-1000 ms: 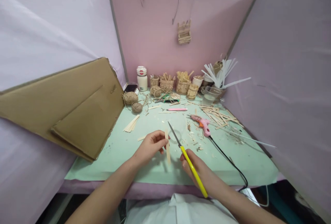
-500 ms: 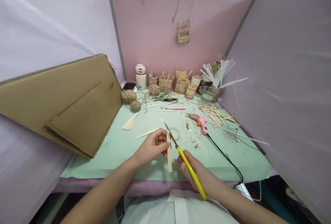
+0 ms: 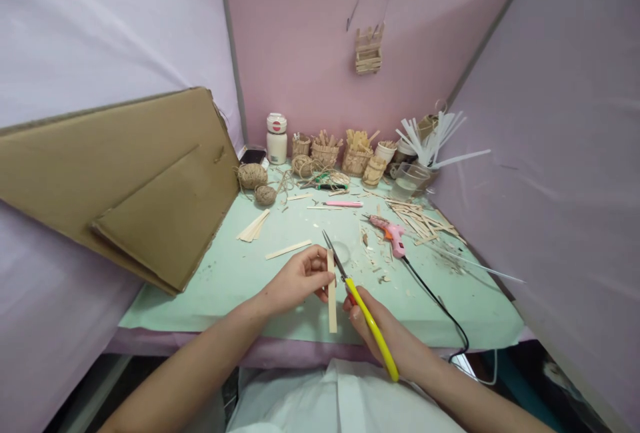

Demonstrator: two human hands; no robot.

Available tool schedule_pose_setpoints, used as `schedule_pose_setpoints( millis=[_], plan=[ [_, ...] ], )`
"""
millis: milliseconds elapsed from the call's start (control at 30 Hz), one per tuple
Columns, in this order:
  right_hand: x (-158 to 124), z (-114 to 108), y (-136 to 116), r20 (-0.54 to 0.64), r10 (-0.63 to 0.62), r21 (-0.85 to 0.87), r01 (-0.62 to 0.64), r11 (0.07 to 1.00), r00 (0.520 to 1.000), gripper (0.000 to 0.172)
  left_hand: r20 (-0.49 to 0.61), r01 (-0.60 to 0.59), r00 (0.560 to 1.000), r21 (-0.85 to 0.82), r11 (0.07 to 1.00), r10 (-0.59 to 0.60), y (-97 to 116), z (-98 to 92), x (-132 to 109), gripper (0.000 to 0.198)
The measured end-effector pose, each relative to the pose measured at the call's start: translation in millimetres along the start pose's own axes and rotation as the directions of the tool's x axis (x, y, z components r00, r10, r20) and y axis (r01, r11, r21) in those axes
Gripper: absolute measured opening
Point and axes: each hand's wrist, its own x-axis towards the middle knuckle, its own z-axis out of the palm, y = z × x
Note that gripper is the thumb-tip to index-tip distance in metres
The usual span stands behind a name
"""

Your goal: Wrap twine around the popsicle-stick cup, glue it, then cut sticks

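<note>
My left hand (image 3: 303,278) pinches a flat pale wooden stick (image 3: 333,310), held upright above the front of the table. My right hand (image 3: 377,316) is closed around the yellow handle of a pair of scissors (image 3: 373,326). Their slim metal blades point up and to the left, close beside the upper part of the stick; whether they touch it I cannot tell. Another wooden stick (image 3: 288,250) lies just beyond my left hand, and a fanned group of sticks (image 3: 253,227) is further left.
A pink glue gun (image 3: 391,233) with a black cord lies at right, near scattered sticks (image 3: 420,220). Twine balls (image 3: 253,176), a pink craft knife (image 3: 344,204), a white bottle (image 3: 277,140) and stick-filled cups (image 3: 357,160) are toward the back. Cardboard (image 3: 150,200) leans at left.
The whole view has shifted a little, so the scene sits slightly to the right and higher at the back. Both hands keep their holds, with the stick and scissors in nearly the same positions.
</note>
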Motion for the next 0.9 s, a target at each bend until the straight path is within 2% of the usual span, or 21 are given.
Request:
schedule_pose_setpoints(
  millis=[300, 700, 900],
  plan=[
    [-1.8, 0.1, -3.1, -0.004, 0.028, 0.056, -0.028, 0.998, 1.0, 0.034, 0.02, 0.014, 1.0, -0.001, 1.0, -0.014, -0.5, -0.3, 0.3, 0.02],
    [0.5, 2.0, 8.7, -0.013, 0.029, 0.146, -0.027, 0.989, 0.999, 0.033, 0.035, 0.03, 0.999, 0.008, 1.0, -0.03, -0.3, -0.6, -1.1, 0.021],
    [-1.3, -2.0, 6.4, 0.005, 0.076, 0.118, -0.076, 0.99, 0.997, 0.032, 0.053, 0.021, 0.998, 0.001, 1.0, -0.021, -1.6, -1.7, -0.2, 0.02]
  ],
)
